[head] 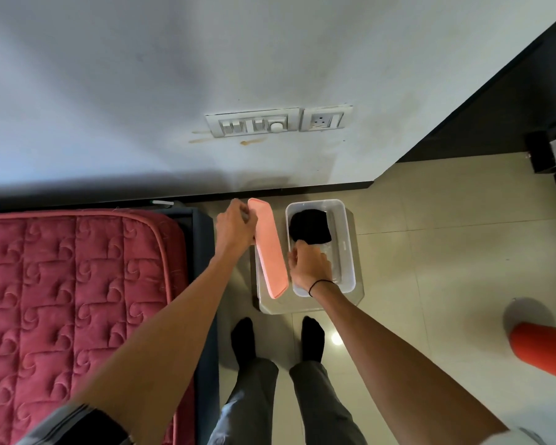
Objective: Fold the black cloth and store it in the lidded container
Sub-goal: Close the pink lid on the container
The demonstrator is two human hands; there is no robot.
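Observation:
A clear plastic container stands on a low grey stool in front of my feet. The folded black cloth lies inside it, at the far end. My left hand grips the far end of the pink lid and holds it tilted on edge just left of the container. My right hand reaches into the near part of the container, its fingers curled down beside the cloth's near edge. Whether they touch the cloth I cannot tell.
The grey stool sits on a tiled floor close to the wall. A bed with a red quilted mattress fills the left side. An orange object stands at the right edge. A switch panel is on the wall.

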